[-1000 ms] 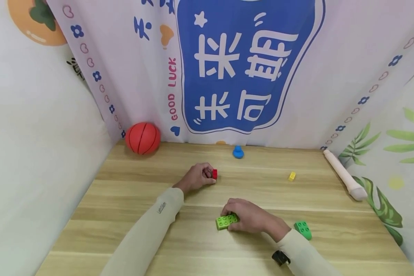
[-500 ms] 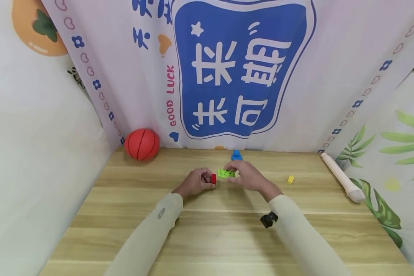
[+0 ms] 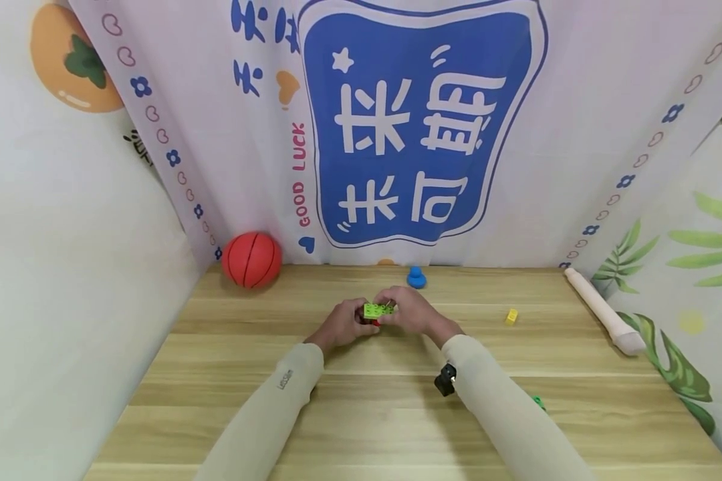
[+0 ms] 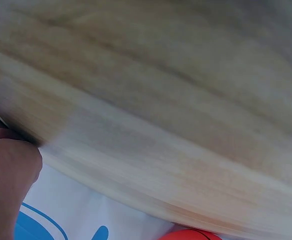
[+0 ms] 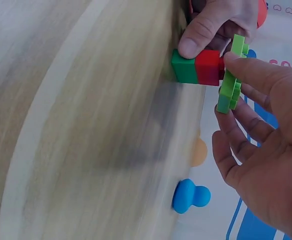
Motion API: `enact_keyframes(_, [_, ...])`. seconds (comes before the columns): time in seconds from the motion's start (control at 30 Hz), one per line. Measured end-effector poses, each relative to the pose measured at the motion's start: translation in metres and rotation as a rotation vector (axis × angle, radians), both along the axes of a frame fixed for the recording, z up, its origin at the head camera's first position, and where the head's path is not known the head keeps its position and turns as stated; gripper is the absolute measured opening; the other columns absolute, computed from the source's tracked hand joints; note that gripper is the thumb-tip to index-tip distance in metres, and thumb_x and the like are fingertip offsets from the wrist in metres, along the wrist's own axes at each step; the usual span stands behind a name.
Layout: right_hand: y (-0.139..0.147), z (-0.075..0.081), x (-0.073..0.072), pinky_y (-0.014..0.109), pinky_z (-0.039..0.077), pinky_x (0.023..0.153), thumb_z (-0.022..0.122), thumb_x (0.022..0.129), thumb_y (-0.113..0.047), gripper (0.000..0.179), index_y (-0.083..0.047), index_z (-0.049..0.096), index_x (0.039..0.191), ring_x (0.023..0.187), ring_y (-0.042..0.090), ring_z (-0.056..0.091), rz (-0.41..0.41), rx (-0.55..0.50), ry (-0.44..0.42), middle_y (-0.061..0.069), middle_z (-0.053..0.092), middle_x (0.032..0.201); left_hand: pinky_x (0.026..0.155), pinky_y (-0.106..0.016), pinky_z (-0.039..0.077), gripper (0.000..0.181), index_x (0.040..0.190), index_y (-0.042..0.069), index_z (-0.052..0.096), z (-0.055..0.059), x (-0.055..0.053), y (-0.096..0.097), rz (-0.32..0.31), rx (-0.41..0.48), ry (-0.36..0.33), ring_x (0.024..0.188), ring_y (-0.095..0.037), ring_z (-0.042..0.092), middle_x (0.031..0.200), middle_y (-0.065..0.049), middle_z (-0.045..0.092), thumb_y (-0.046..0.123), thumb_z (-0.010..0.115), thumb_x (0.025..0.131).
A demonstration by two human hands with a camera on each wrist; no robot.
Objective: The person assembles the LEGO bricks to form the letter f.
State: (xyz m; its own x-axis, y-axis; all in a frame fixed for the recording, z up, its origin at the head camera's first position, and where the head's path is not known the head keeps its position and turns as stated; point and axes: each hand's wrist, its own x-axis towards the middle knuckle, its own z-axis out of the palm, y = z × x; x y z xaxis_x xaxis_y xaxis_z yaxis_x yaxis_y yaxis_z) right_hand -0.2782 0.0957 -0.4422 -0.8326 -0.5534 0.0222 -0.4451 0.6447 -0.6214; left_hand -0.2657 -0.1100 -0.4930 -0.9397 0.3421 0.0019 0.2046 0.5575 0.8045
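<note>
My left hand [image 3: 343, 325] holds a small stack upright on the table: a red toy brick [image 5: 207, 67] on top of a green one [image 5: 185, 69]. In the right wrist view its thumb presses against the side of this stack. A lime-green brick [image 3: 373, 310] with several studs is pinched between the thumb and fingers of my right hand [image 3: 414, 312]. It lies flat just over the red brick's studs; whether the two are joined I cannot tell. The left wrist view catches only part of the left hand [image 4: 11, 175], with no brick visible.
A red ball [image 3: 251, 260] sits at the back left, and a blue knob-shaped piece [image 3: 416, 278] stands behind the right hand. Farther right are a yellow brick [image 3: 511, 316] and a pale cylinder [image 3: 604, 312]. The right sleeve partly hides a green brick [image 3: 538, 402].
My right hand has carried the lime-green brick from the near part of the table away and left, to above the red brick. The left hand has stayed in place, holding its stack.
</note>
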Motion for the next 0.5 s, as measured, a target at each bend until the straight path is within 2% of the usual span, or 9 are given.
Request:
enact_keyframes(0.33, [0.0,-0.0021,0.002,0.042,0.056,0.096,0.086,0.091,-0.009,0.03,-0.012,0.08,0.121,0.107,0.021,0.066,-0.067,0.031,0.003,0.007,0.077,0.12,0.077,-0.025,0.048,0.025,0.111,0.009,0.07,-0.0005,0.0007,0.0007,0.015,-0.026,-0.031,0.088,-0.016,0.056,0.097,-0.005,0.066,0.014,0.086,0.092])
enact_keyframes(0.5, [-0.0013,-0.0002,0.0028,0.04,0.057,0.094,0.086,0.09,-0.009,0.03,-0.012,0.082,0.12,0.106,0.02,0.067,-0.055,0.054,0.037,0.007,0.078,0.119,0.077,-0.026,0.047,0.024,0.11,0.009,0.071,-0.0001,0.0009,0.0012,0.013,-0.013,-0.024,0.088,-0.016,0.056,0.097,-0.005,0.065,0.014,0.086,0.092])
